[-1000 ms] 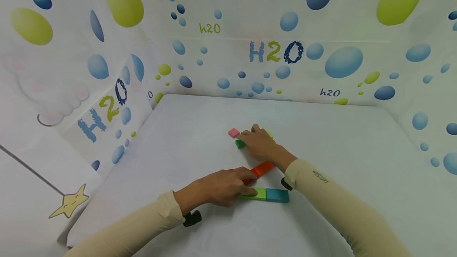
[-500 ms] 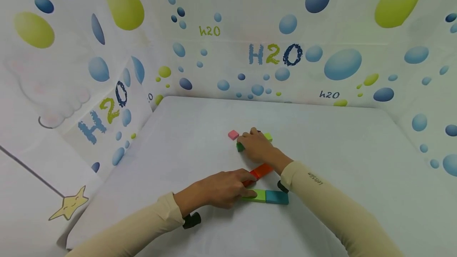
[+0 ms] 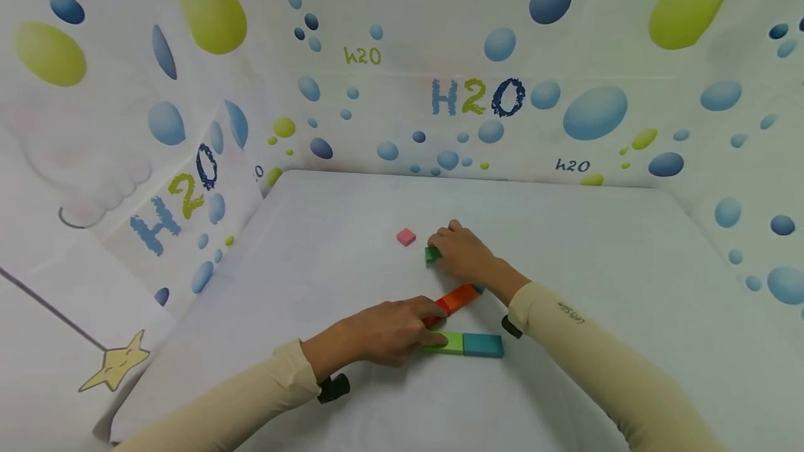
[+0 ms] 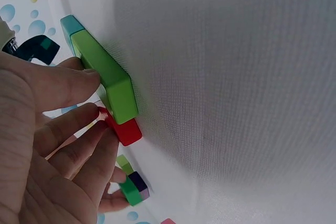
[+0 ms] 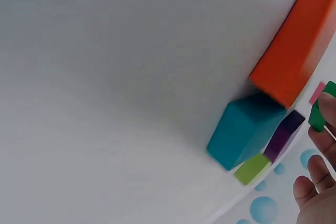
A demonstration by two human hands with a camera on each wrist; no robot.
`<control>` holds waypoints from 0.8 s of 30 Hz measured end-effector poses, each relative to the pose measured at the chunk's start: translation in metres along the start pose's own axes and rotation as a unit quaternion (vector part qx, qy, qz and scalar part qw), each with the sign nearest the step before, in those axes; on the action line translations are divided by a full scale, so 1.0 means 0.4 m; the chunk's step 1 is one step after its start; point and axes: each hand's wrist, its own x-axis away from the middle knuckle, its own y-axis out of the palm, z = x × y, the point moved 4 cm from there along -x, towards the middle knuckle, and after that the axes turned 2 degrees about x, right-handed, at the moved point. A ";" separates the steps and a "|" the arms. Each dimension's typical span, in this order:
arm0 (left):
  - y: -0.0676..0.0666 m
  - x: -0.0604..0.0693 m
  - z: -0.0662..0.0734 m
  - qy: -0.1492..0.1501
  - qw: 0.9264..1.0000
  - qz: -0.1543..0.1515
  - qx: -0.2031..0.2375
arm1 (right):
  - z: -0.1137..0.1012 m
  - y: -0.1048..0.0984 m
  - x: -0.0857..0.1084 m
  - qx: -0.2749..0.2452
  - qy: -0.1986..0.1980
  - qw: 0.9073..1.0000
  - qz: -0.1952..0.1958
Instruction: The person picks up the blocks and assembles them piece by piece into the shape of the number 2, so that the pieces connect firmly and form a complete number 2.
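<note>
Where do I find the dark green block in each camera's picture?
Head: the dark green block is just right of and below centre.
Left wrist: the dark green block is low, left of centre.
Right wrist: the dark green block is near the right edge, about halfway down.
Shared landmark: the right hand, whose fingers hold it.

Long beige sleeves point(image 3: 235, 407), the right one bearing small dark lettering point(image 3: 570, 312), end near black wrist-worn devices point(image 3: 335, 388)

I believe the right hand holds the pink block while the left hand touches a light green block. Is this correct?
Not entirely: the right hand holds the dark green block, as the right wrist view shows; the left hand does touch a light green block.
</note>
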 end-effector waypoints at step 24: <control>-0.003 -0.007 -0.001 -0.016 1.000 -0.019 0.012 | 0.139 -0.014 0.104 -0.009 0.025 1.000 -0.010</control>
